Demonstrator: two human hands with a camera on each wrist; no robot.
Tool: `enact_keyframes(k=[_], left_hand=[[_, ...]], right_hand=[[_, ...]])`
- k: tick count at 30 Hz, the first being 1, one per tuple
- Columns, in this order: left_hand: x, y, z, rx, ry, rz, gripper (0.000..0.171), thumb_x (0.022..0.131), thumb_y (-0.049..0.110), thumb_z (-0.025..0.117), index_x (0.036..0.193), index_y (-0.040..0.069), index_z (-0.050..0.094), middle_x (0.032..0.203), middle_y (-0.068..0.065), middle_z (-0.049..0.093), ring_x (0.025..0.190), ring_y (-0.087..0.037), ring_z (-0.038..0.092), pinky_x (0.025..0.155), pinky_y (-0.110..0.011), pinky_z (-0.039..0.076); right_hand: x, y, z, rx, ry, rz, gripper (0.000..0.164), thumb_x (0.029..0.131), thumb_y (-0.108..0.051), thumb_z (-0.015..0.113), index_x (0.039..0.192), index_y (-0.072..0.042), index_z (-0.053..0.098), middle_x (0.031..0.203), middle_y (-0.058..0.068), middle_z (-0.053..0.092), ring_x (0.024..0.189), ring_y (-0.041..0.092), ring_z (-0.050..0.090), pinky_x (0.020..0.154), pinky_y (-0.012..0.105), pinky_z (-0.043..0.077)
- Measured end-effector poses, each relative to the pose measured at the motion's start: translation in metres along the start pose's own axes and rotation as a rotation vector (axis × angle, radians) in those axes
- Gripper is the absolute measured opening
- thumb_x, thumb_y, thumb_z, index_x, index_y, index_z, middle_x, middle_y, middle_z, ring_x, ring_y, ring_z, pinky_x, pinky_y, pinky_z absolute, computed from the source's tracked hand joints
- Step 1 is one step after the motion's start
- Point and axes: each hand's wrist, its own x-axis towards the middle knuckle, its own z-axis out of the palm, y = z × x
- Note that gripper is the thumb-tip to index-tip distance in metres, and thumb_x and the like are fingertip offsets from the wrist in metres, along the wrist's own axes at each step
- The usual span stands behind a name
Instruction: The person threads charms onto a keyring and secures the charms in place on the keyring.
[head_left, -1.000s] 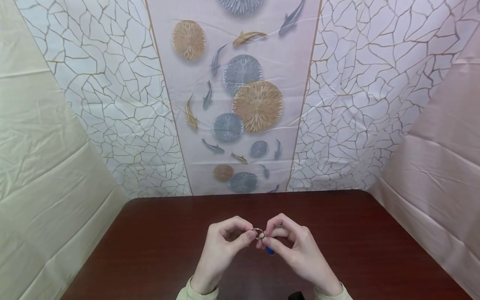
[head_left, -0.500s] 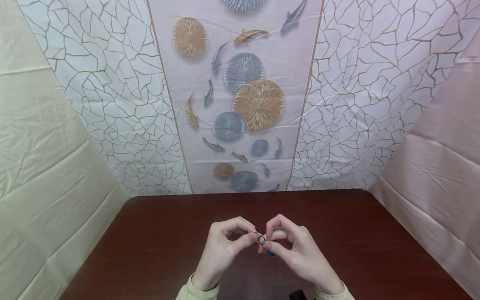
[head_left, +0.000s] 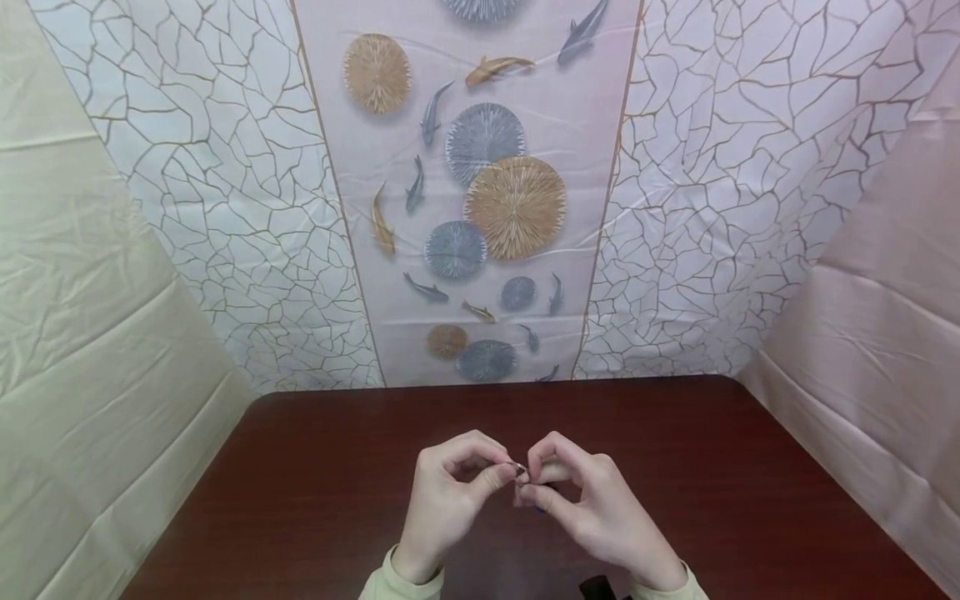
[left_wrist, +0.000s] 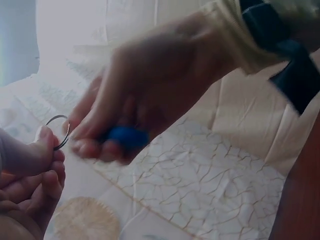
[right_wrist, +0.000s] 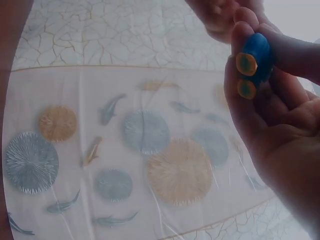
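Observation:
My left hand (head_left: pixel 447 496) pinches one side of a thin metal key ring (left_wrist: pixel 68 131) between thumb and index finger. Opposite it, the right hand (head_left: pixel 592 500) has its thumb and fingertips at the ring's other side. Tucked in the right fingers is a small blue object (right_wrist: pixel 260 52) with two round, orange-rimmed ends, like a key-ring charm. In the head view the fingers hide nearly all of it, and only a sliver of the ring shows between the fingertips. Both hands are held up above the dark red table.
The dark red-brown table (head_left: pixel 322 492) spreads under the hands. Behind it hangs a patterned cloth (head_left: pixel 480 250) with fish and round motifs, with plain beige cloth (head_left: pixel 135 375) at the sides. A dark strap (left_wrist: pixel 267 30) is round the right wrist.
The ring has turned from a wide open circle to a narrow sliver between the fingertips. The hands have drawn slightly closer, and less of the blue object shows in the head view.

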Motion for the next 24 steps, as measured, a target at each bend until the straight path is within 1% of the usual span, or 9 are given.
enact_keyframes(k=[2,4,6,9,11,13,18,24], left_hand=[[0.0008,0.0004,-0.0041,0.011,0.0,-0.008,0.011,0.076,0.006,0.067,0.075,-0.003,0.061,0.071,-0.016,0.061,0.065,0.002,0.059,0.053,-0.026,0.053],[0.0009,0.0011,-0.0067,0.013,-0.007,-0.035,0.01,0.075,0.005,0.068,0.075,-0.002,0.062,0.071,-0.016,0.061,0.065,0.002,0.059,0.054,-0.026,0.053],[0.0013,0.0008,-0.0073,0.007,-0.026,-0.028,0.009,0.075,0.005,0.068,0.075,-0.001,0.062,0.071,-0.017,0.061,0.065,0.003,0.058,0.053,-0.026,0.053],[0.0019,0.0003,-0.0056,-0.009,-0.055,-0.02,0.01,0.076,0.007,0.067,0.076,-0.002,0.062,0.071,-0.017,0.061,0.066,0.002,0.058,0.053,-0.025,0.052],[0.0023,-0.0007,-0.0052,-0.011,-0.069,0.003,0.011,0.077,0.008,0.067,0.076,-0.002,0.062,0.07,-0.016,0.061,0.067,0.003,0.058,0.052,-0.025,0.052],[0.0023,-0.0008,-0.0052,-0.012,-0.076,0.003,0.011,0.077,0.008,0.067,0.076,-0.003,0.061,0.07,-0.016,0.061,0.067,0.002,0.059,0.052,-0.025,0.052],[0.0023,-0.0012,-0.0052,-0.005,-0.087,0.001,0.013,0.077,0.009,0.067,0.076,-0.003,0.062,0.07,-0.016,0.062,0.068,0.001,0.06,0.052,-0.026,0.052],[0.0027,-0.0024,-0.0058,0.005,-0.117,0.005,0.014,0.077,0.01,0.067,0.075,-0.002,0.063,0.07,-0.015,0.062,0.069,0.001,0.059,0.052,-0.025,0.052]], right_hand=[[-0.0005,0.0004,-0.0025,0.019,-0.001,0.016,0.02,0.079,0.0,0.062,0.087,-0.008,0.045,0.073,0.002,0.069,0.07,0.003,0.065,0.06,0.018,0.05],[-0.0013,-0.0006,-0.0048,0.034,-0.001,0.059,0.02,0.08,-0.002,0.062,0.086,-0.009,0.045,0.073,0.002,0.07,0.07,0.003,0.065,0.055,0.018,0.05],[-0.001,-0.0008,-0.0057,0.046,0.002,0.046,0.02,0.079,0.0,0.062,0.087,-0.008,0.045,0.073,0.004,0.069,0.069,0.005,0.065,0.053,0.018,0.049],[-0.0002,-0.0017,-0.0048,0.039,0.002,0.031,0.02,0.079,0.0,0.062,0.087,-0.008,0.046,0.073,0.004,0.069,0.07,0.005,0.066,0.058,0.018,0.05],[0.0004,-0.001,-0.0039,0.034,-0.003,-0.007,0.021,0.078,0.002,0.062,0.088,-0.007,0.046,0.073,0.004,0.069,0.07,0.005,0.066,0.061,0.018,0.05],[0.0003,-0.0011,-0.0033,0.025,-0.009,-0.001,0.021,0.078,0.0,0.063,0.088,-0.008,0.046,0.073,0.002,0.069,0.071,0.006,0.066,0.065,0.018,0.05],[-0.0001,-0.0002,-0.0033,0.015,-0.026,-0.012,0.022,0.078,0.001,0.063,0.088,-0.008,0.046,0.074,0.002,0.07,0.071,0.006,0.066,0.066,0.017,0.05],[-0.0001,0.0029,-0.0039,-0.007,-0.055,-0.069,0.024,0.076,0.006,0.063,0.089,-0.006,0.047,0.074,0.004,0.069,0.072,0.004,0.066,0.066,0.016,0.051]])
